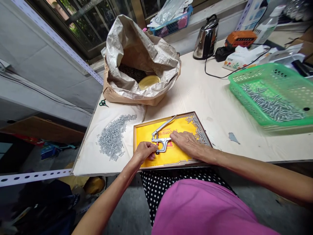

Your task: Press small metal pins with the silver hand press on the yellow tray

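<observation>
Hand pliers (162, 140) of the press type lie over the yellow lining (176, 156) of a shallow tray (134, 140) at the table's near edge, directly before the seated worker. The right hand (184, 142) is closed around the lower handle; the upper lever (165, 124) stands raised, clear of that palm. The left hand (145, 150) is at the tool's head, curled, thumb and fingertips close together by the lower tip; whether they grip a small part I cannot tell. Loose metal pieces (199, 132) line the tray's right side, and a larger heap (113, 137) sits on the white cloth (85, 150) to the left. In my judgement, the step in hand is positioning at the head, with pressing not yet done. The next move would call for the left fingertips to clear the gap, the right hand keeping the frame steady, before the lever is brought down.
</observation>
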The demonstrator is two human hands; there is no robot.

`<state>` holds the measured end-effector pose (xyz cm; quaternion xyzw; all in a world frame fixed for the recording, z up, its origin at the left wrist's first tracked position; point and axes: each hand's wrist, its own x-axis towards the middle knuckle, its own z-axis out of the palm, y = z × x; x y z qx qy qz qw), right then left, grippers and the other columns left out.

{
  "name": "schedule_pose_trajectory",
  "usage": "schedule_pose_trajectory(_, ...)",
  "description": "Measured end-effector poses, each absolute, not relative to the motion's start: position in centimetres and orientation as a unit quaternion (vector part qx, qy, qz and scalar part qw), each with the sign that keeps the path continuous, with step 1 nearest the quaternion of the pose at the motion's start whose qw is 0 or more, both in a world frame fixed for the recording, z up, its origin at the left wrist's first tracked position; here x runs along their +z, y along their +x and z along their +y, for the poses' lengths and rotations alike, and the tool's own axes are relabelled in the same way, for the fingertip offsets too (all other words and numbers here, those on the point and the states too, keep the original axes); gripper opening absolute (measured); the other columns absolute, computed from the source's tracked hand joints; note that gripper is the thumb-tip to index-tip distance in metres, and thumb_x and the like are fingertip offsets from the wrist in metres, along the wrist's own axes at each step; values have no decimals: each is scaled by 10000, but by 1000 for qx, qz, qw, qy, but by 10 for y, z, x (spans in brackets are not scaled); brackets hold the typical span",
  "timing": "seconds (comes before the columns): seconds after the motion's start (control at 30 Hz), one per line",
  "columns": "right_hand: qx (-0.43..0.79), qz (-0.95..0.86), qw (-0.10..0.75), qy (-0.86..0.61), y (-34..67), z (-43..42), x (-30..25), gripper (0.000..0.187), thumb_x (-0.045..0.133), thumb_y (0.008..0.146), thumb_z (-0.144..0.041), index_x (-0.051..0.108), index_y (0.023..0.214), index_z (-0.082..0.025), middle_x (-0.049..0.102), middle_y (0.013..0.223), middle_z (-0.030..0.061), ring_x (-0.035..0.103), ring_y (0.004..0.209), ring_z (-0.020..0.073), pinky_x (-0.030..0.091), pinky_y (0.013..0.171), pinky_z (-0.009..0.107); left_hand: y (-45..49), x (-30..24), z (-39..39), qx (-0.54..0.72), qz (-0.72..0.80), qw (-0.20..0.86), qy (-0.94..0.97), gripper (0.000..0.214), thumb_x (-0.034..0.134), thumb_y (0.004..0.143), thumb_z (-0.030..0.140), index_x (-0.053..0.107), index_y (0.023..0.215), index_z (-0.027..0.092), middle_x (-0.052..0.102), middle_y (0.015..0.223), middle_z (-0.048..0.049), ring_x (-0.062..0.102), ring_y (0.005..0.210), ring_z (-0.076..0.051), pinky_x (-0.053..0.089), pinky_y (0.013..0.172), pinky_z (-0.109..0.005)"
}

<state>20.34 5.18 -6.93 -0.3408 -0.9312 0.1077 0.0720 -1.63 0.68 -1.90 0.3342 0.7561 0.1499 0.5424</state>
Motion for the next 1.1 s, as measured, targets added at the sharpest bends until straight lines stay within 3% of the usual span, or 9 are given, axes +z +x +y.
schedule_pose_trajectory(0.2,72,-935,79,-339,200,49,-68,247,338,961,-90,558,1014,-192,632,966,85,527,885,233,330,778,378,-21,-16,16,96,746,566,338,227,770,770,261,609,671,136,623,464,2,582,411,-99,501,486,-198)
schedule_pose_trajectory(0.43,40,-931,99,-350,195,46,-75,190,410,957,-105,578,987,-187,630,921,88,491,864,234,297,698,348,-27,-16,18,91,722,608,316,335,881,665,345,640,728,122,686,543,-40,648,481,-118,541,536,-202)
schedule_pose_trajectory(0.73,88,-934,106,-330,200,73,-60,194,415,1016,-260,592,960,-204,630,985,59,471,878,224,278,739,348,-20,-18,13,104,744,588,300,272,837,742,291,628,716,120,693,554,-46,648,475,-113,549,525,-190)
schedule_pose_trajectory(0.9,33,-945,125,-299,184,110,-56,251,383,978,-139,599,1089,-202,621,1070,95,459,958,257,286,767,373,-19,-18,14,95,748,585,298,283,849,730,300,632,702,121,687,546,-43,656,482,-119,554,526,-193)
schedule_pose_trajectory(1.1,31,-961,90,-261,167,127,-70,248,368,987,-136,611,1024,-169,615,1026,108,472,966,238,329,794,364,-16,-17,11,102,763,567,294,225,814,758,244,632,702,125,682,549,-32,670,518,-128,562,546,-204)
